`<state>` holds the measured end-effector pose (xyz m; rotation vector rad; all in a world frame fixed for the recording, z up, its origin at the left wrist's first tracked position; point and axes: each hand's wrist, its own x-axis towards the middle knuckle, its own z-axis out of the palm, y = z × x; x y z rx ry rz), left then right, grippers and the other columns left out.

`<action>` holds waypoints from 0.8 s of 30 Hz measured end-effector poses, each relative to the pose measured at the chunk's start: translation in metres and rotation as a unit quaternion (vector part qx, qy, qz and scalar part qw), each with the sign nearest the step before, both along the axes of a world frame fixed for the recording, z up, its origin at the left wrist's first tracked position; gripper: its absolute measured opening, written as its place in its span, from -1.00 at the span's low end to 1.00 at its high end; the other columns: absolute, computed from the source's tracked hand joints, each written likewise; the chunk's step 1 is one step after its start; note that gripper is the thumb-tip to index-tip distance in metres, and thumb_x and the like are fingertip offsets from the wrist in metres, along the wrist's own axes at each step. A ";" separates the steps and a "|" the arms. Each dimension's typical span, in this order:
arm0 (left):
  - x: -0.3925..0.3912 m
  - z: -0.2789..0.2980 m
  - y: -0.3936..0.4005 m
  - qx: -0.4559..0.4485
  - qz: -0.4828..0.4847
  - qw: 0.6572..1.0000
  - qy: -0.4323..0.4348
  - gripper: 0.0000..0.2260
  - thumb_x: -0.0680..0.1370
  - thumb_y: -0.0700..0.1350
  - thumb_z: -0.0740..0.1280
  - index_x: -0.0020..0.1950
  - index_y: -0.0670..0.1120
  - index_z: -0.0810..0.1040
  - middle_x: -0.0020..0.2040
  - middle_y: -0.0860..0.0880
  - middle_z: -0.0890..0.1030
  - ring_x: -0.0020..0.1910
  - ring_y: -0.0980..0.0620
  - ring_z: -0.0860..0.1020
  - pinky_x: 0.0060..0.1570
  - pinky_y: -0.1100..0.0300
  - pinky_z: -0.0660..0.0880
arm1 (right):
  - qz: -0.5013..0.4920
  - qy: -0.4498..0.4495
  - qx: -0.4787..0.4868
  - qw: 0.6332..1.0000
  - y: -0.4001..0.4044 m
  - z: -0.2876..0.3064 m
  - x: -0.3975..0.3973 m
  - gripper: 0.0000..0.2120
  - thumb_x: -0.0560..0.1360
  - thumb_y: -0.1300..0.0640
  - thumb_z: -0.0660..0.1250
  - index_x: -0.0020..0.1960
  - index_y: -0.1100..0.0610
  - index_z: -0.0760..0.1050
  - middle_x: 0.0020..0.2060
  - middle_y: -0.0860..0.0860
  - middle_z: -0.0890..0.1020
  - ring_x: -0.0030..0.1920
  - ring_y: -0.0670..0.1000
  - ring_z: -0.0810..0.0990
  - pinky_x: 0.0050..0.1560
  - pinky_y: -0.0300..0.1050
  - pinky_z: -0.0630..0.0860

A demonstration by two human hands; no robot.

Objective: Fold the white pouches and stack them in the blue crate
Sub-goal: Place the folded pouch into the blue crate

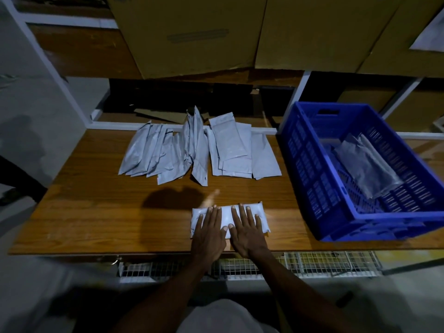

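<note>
White pouch point(227, 218), folded, lies flat on the wooden table point(96, 212) near the front edge, long side running left to right. My left hand point(209, 233) presses on its left half, fingers straight and spread, palm down. My right hand point(247, 230) presses on the right half in the same way, flat, fingers extended; thumbs nearly meet over the middle of the pouch. Neither hand curls round anything.

Farther back on the table: loose pile of unfolded pouches point(197, 147), overlapping, some fanned to the left, a few lying flatter to the right.

Blue crate point(319, 179) sits at the table's right end, tilted slightly from my view. Inside it, stacked pouches point(365, 164) lie against the far right wall.

Cardboard boxes point(192, 32) on shelving behind the table.
</note>
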<state>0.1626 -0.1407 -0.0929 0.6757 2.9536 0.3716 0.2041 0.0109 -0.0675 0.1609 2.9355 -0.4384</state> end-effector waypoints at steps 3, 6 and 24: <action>0.001 0.000 0.000 0.005 0.000 1.000 0.003 -0.44 0.65 0.10 -0.03 0.59 -0.14 0.22 0.58 -0.10 0.24 0.57 -0.02 0.19 0.48 -0.06 0.12 | 0.003 0.000 0.002 1.000 0.000 0.000 0.000 -0.33 0.54 -0.24 -0.41 0.61 -0.04 -0.30 0.56 0.00 -0.31 0.56 0.04 -0.37 0.52 0.07 -0.36; 0.001 -0.001 0.001 0.008 0.002 1.000 0.003 -0.44 0.65 0.10 -0.01 0.58 -0.15 0.23 0.57 -0.11 0.25 0.57 -0.03 0.20 0.48 -0.07 0.15 | 0.003 -0.005 0.003 1.000 0.000 -0.002 -0.001 -0.33 0.54 -0.23 -0.41 0.61 -0.03 -0.31 0.56 0.01 -0.33 0.55 0.05 -0.39 0.51 0.06 -0.39; -0.002 0.005 0.004 0.015 -0.002 1.000 -0.019 -0.43 0.68 0.11 -0.02 0.64 -0.08 -0.07 0.64 -0.07 -0.03 0.61 0.01 -0.06 0.58 -0.01 -0.08 | 0.012 -0.066 0.024 0.997 0.002 -0.005 -0.010 -0.41 0.68 -0.14 -0.20 0.58 0.03 -0.38 0.51 0.04 -0.42 0.55 0.09 -0.40 0.50 0.14 -0.39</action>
